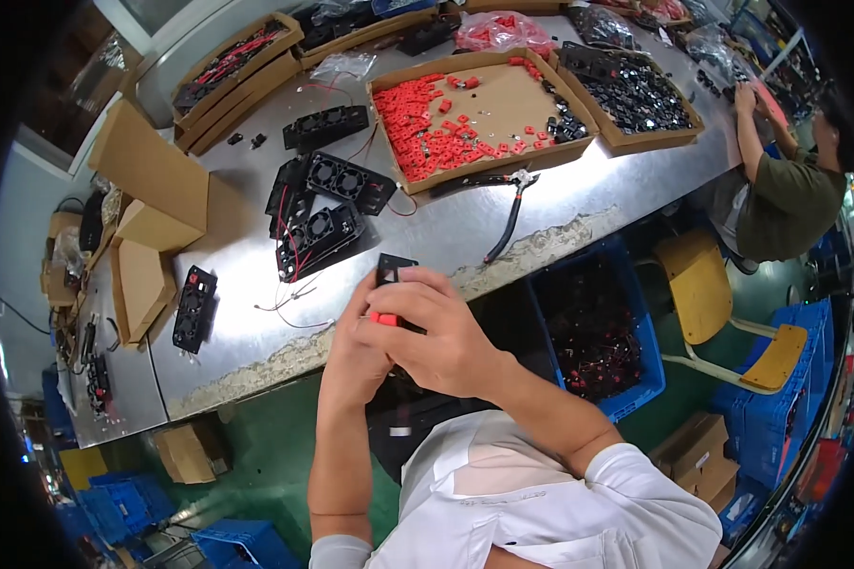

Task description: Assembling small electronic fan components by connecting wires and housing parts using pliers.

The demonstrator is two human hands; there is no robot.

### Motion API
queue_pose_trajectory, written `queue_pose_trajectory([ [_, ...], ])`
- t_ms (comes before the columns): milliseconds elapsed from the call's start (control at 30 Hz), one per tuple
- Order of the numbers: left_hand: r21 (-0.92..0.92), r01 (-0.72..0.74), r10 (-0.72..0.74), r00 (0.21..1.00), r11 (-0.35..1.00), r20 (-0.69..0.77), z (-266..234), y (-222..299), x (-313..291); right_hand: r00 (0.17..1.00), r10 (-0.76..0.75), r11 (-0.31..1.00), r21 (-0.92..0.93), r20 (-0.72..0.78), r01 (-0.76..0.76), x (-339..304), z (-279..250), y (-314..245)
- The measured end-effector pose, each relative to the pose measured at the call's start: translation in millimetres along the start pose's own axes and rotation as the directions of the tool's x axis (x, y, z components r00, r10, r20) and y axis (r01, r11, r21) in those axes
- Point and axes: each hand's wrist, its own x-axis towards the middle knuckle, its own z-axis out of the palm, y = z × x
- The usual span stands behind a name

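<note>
Guiding remotely, I'd want left hand (353, 356) and right hand (443, 332) — together, clamped on a black plastic housing (395, 262) and small red plastic block (383, 319) — steady, parts squarely aligned.

1. Bare worktop (237, 332) lane between lone fan unit (194, 308) and fan cluster (323, 223); loose wires (277, 307) cross its right side.
2. Cluster obstructs forward-left of hands (441, 332).
3. Gap ahead, between cluster and pliers (511, 223); red-parts tray (550, 149) wall closes it.
4. Right of pliers: open strip along front edge, below black-parts tray (653, 140).
</note>
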Motion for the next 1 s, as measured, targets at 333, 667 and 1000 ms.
queue_pose_trajectory([
  [333,-0.520,0.161,-0.211,0.977,0.839,-0.039,16.3,12.6,-9.9,0.996,-0.013,0.974,0.226,-0.084,0.032,-14.5,4.8,6.2],
  [667,-0.623,0.007,-0.056,0.997,0.782,-0.059,7.8,-10.4,2.8,0.913,0.383,0.729,0.653,-0.144,-0.203,-12.6,8.0,5.0],
  [1000,-0.310,-0.108,0.078,0.991,0.944,-0.108,-14.9,1.1,5.4,0.722,0.670,0.305,0.823,0.173,-0.479,-11.9,-3.1,24.6],
])
